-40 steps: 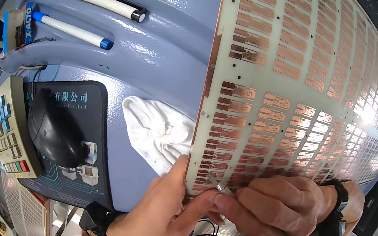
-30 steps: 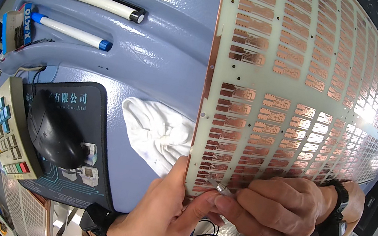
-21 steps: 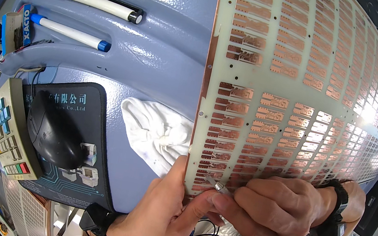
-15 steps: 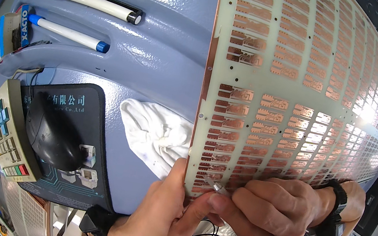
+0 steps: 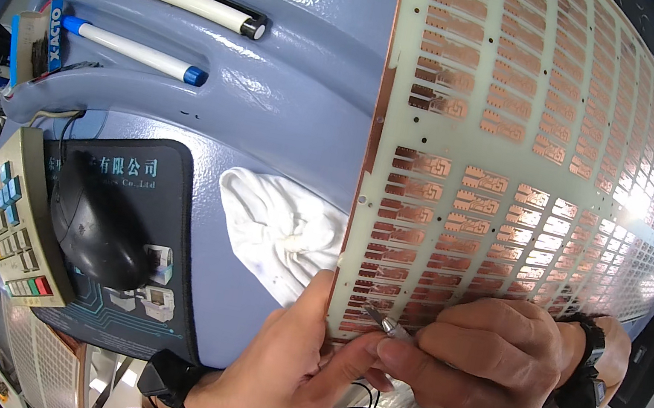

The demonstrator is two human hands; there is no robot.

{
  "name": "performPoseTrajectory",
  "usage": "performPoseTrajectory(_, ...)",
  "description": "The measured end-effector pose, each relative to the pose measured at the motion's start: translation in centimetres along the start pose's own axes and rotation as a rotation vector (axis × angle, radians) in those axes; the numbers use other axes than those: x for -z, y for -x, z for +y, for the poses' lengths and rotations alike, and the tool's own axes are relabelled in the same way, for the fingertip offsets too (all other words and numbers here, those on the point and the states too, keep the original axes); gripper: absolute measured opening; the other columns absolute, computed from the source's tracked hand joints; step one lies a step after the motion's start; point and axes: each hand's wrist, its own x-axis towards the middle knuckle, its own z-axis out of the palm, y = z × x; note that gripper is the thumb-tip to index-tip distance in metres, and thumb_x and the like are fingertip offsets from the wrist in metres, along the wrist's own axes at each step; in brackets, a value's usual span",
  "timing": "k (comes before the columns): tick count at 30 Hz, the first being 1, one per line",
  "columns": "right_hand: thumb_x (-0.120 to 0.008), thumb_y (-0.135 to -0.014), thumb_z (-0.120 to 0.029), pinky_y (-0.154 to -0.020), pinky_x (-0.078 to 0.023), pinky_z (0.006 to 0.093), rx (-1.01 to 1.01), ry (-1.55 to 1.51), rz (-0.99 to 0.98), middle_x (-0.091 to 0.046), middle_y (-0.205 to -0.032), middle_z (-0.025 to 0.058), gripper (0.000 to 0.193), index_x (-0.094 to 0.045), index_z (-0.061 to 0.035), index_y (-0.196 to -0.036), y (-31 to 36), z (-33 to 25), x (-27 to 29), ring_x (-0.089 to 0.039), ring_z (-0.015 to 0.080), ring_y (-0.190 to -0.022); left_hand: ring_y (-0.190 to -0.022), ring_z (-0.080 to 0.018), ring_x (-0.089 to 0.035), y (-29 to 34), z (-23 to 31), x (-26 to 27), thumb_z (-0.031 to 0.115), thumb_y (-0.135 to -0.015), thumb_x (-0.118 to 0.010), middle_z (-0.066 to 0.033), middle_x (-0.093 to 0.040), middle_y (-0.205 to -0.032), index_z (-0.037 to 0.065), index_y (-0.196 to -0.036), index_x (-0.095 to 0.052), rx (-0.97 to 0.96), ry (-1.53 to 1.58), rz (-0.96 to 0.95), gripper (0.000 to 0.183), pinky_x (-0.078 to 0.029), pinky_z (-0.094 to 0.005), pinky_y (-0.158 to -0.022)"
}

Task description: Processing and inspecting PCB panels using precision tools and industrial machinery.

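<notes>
A large circuit board panel (image 5: 441, 141), pale with rows of copper patterns, fills the right half of the view. My left hand (image 5: 275, 360) grips its lower left corner, with fingers at the left edge and the thumb by the bottom edge. In my right hand (image 5: 483, 355), pinched between thumb and fingers, is a slim craft knife (image 5: 391, 326) with a silver collar. Its pointed tip lies over the copper patterns near that corner, pointing up and left; whether it touches cannot be made out. The right thumb meets the left thumb just below the collar.
Left of the panel a crumpled white cloth (image 5: 279, 231) lies on the blue-grey surface. Further left are a black mouse (image 5: 102, 231) on a dark mouse pad (image 5: 169, 217) and a beige keypad (image 5: 16, 226). A white pen (image 5: 179, 2) and a blue-capped marker (image 5: 136, 51) lie above.
The view has shifted slightly, so the panel, cloth and pens appear a little further right. Both hands keep their grips, and the knife tip stays near the same corner.
</notes>
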Motion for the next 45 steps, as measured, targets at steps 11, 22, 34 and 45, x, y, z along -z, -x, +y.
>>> performPoseTrajectory(11, -0.067, -0.056, -0.011, -0.052, -0.052, 0.0232, -0.003, -0.058, 0.078, -0.059, -0.083, 0.0087, 0.038, -0.071, 0.0047, -0.090, 0.2, -0.4, -0.6, -0.058, 0.0153, -0.065, -0.098, -0.0200, -0.066, 0.2, -0.7, 0.2, -0.003, -0.090, -0.059, -0.0180, -0.062, -0.109, -0.007, -0.129, -0.031, 0.023, 0.076, -0.004, 0.048, -0.052, -0.0319, -0.084)
performPoseTrajectory(22, -0.068, -0.058, -0.009, -0.049, -0.049, 0.0221, 0.058, 0.039, 0.012, -0.057, -0.079, 0.0075, 0.036, -0.070, 0.0062, -0.090, 0.7, -0.8, -0.9, -0.055, 0.0144, -0.064, -0.102, -0.0255, -0.066, 0.1, -0.8, 0.5, 0.000, -0.090, -0.062, -0.0213, -0.063, -0.108, -0.007, -0.128, -0.032, 0.048, 0.013, -0.020, 0.049, -0.053, -0.0342, -0.083)
performPoseTrajectory(34, -0.082, -0.065, -0.019, -0.050, -0.037, 0.0240, 0.025, 0.225, -0.023, -0.057, -0.078, 0.0003, 0.033, -0.072, -0.0039, -0.092, 0.7, -1.6, -1.6, -0.055, 0.0133, -0.066, -0.098, -0.0247, -0.067, 0.1, -0.6, 0.5, 0.000, -0.089, -0.061, -0.0191, -0.064, -0.104, -0.005, -0.128, -0.032, 0.060, -0.051, -0.004, 0.049, -0.053, -0.0326, -0.080)
performPoseTrajectory(45, -0.082, -0.070, -0.021, -0.048, -0.036, 0.0240, -0.021, 0.217, -0.031, -0.056, -0.078, 0.0023, 0.035, -0.070, -0.0012, -0.096, 0.6, -1.7, -1.5, -0.055, 0.0134, -0.063, -0.099, -0.0338, -0.067, -0.1, -1.2, 0.6, -0.001, -0.086, -0.064, -0.0215, -0.064, -0.103, -0.005, -0.127, -0.032, 0.026, -0.116, 0.006, 0.052, -0.053, -0.0353, -0.077)
